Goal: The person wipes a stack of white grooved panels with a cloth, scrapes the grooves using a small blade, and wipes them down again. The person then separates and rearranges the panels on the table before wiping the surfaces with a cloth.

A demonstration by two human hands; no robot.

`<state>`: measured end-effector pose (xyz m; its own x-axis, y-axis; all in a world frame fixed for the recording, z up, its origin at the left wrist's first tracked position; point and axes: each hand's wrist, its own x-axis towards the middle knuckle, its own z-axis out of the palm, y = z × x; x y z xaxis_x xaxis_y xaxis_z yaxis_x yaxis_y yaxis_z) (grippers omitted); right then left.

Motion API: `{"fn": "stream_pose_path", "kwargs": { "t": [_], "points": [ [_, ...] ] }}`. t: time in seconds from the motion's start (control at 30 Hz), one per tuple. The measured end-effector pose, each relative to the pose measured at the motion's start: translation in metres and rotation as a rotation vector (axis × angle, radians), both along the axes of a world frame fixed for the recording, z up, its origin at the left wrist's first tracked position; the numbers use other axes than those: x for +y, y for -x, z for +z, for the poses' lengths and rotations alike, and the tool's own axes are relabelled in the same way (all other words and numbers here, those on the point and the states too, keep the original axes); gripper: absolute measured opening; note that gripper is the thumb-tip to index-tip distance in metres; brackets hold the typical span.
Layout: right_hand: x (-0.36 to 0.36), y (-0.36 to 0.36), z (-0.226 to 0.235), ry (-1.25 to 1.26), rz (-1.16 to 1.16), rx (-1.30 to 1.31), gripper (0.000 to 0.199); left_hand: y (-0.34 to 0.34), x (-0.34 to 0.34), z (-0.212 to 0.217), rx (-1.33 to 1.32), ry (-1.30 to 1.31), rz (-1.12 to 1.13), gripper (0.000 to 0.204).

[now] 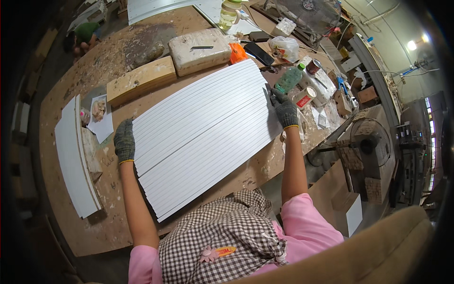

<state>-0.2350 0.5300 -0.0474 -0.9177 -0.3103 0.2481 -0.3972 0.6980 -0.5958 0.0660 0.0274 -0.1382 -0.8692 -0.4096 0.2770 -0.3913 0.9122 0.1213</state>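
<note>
Got white slats (208,135) dead centre on my desk (111,199), left hand (125,141) against their 9 o'clock end, right hand (284,110) at 2, can't tell if either's gripping. Green bottle (288,79) at 1.

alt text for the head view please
A person's gloved left hand and gloved right hand are at opposite ends of white strips laid side by side on a stained brown workbench. Beyond sit a wooden block and a whitish block.

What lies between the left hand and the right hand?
In the head view, a row of white strips lies between the left hand and the right hand, one hand at each end.
</note>
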Motion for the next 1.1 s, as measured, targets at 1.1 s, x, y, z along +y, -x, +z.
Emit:
{"fn": "stream_pose_path", "kwargs": {
  "t": [1.1],
  "points": [
    [-0.022, 0.012, -0.009, 0.012, 0.166, -0.146, 0.026, -0.006, 0.003, 0.003, 0.003, 0.069, 0.007, 0.038]
  ]
}}
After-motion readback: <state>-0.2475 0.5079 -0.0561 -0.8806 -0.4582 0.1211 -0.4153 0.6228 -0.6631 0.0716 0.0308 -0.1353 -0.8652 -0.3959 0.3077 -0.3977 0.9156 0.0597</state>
